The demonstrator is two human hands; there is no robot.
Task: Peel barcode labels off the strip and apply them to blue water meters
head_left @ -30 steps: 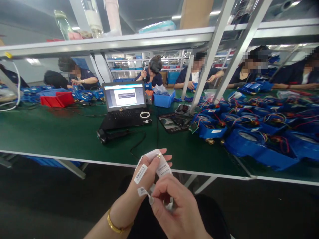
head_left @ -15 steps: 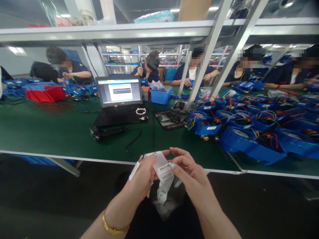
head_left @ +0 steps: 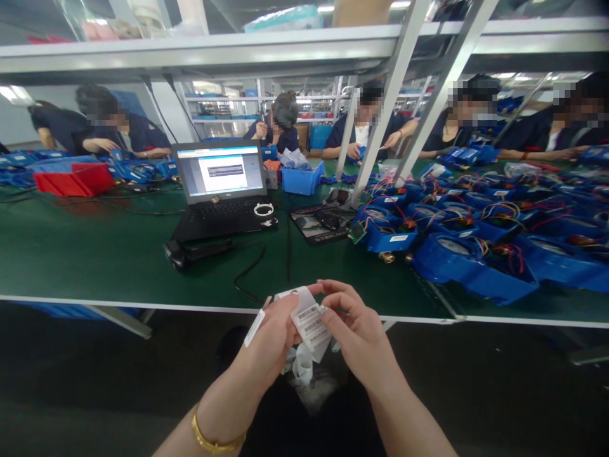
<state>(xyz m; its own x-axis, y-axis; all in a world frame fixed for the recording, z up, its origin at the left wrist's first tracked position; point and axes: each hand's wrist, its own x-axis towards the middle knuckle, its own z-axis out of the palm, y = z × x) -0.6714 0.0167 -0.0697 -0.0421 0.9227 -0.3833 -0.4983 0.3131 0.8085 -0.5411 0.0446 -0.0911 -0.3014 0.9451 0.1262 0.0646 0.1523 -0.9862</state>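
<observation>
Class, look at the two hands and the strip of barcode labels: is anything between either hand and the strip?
Nothing visible. The left hand holds the label strip directly, and the right hand has its fingertips at the strip's edge. The scanner and laptop lie farther away on the table.

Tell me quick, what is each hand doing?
Left hand: closed, holding the barcode label strip.
Right hand: fingertips pinching that strip's edge.

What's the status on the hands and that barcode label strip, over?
Left hand holds the label strip, one loose label stuck to its back. Right hand pinches at the strip's edge. Green table ahead; nothing between the hands.
</observation>
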